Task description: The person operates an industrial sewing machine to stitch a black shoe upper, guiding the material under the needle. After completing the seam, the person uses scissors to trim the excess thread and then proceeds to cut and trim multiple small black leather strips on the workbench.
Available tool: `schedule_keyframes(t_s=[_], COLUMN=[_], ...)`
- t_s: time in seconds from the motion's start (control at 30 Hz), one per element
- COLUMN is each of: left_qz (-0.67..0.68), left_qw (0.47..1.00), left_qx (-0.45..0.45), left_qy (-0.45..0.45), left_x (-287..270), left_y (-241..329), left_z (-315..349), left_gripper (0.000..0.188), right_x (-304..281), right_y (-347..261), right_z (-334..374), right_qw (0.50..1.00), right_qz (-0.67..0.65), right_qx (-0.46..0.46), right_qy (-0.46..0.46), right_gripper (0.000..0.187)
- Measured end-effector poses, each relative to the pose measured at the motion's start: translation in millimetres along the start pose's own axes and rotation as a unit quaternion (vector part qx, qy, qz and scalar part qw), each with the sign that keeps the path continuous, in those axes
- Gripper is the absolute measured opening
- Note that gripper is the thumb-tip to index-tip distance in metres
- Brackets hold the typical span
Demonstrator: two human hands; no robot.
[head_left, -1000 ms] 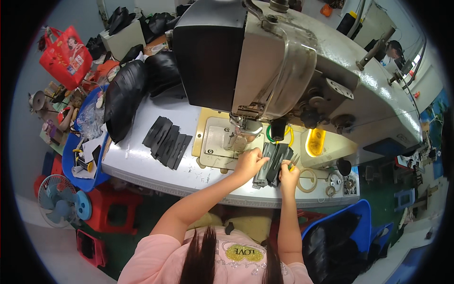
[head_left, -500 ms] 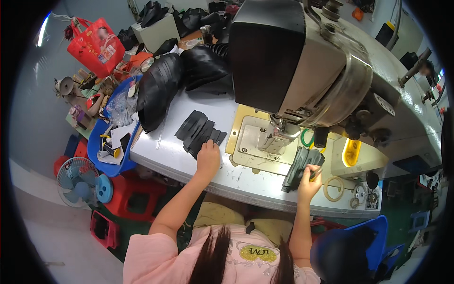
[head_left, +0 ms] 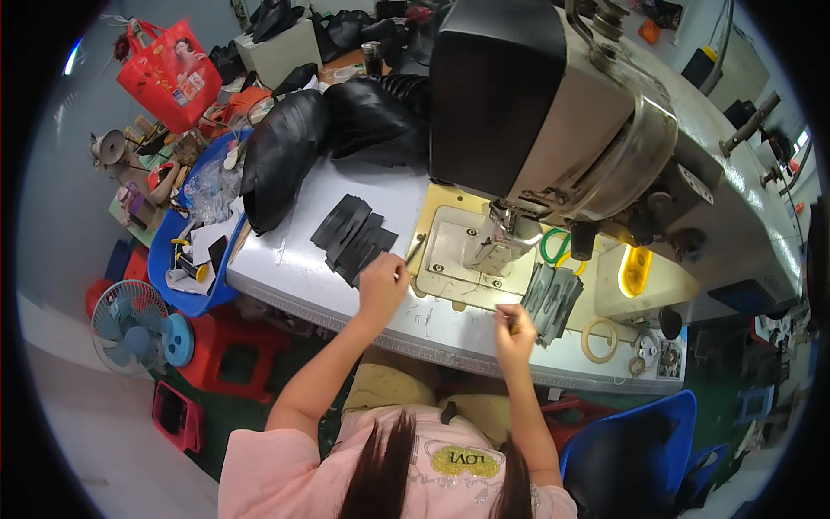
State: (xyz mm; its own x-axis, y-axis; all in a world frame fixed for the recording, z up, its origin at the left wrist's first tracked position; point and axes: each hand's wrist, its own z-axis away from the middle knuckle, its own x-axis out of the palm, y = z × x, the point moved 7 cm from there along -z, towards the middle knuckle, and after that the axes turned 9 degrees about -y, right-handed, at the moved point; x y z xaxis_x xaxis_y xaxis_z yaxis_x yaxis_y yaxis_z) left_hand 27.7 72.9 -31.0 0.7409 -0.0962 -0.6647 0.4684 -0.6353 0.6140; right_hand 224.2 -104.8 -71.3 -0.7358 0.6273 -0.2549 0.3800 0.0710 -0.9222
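My left hand (head_left: pixel 383 284) is closed in a pinch at the near right edge of a fanned pile of black strips (head_left: pixel 347 232). A thin dark piece (head_left: pixel 416 249) sticks out past its fingertips toward the sewing machine's plate (head_left: pixel 450 246); it looks like one of those strips. My right hand (head_left: pixel 516 333) is closed just in front of the plate, left of a second stack of black strips (head_left: pixel 558 301). Something small with a yellowish part shows in its curled fingers, too little to name.
The sewing machine head (head_left: pixel 553 130) rises over the table. Large black stacked pieces (head_left: pixel 290 160) lie at the back left. A blue basin (head_left: pixel 164 259) of odds and ends stands left, above a fan (head_left: pixel 130 324). A tape ring (head_left: pixel 599 339) lies at right.
My right hand has left the right-hand stack and moved left toward the machine plate. My left hand has shifted slightly right and nearer, with a dark piece now showing at its fingertips.
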Motion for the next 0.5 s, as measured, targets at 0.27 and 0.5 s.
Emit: schedule_keyframes(t_s=[0.27, 0.5], left_qz=[0.423, 0.455], left_qw=[0.885, 0.855], left_qx=[-0.157, -0.159], left_qy=[-0.119, -0.193], left_x=[77.0, 90.2], left_y=[31.2, 38.3], left_z=[50.0, 46.7], left_gripper=[0.007, 0.007], right_x=[49.6, 33.9], right_y=[-39.8, -33.1], right_z=[-3.0, -5.8], right_qw=[0.998, 0.998], right_qz=[0.03, 0.043], right_qx=[-0.058, -0.011], right_qy=[-0.019, -0.037], right_gripper=[0.008, 0.005])
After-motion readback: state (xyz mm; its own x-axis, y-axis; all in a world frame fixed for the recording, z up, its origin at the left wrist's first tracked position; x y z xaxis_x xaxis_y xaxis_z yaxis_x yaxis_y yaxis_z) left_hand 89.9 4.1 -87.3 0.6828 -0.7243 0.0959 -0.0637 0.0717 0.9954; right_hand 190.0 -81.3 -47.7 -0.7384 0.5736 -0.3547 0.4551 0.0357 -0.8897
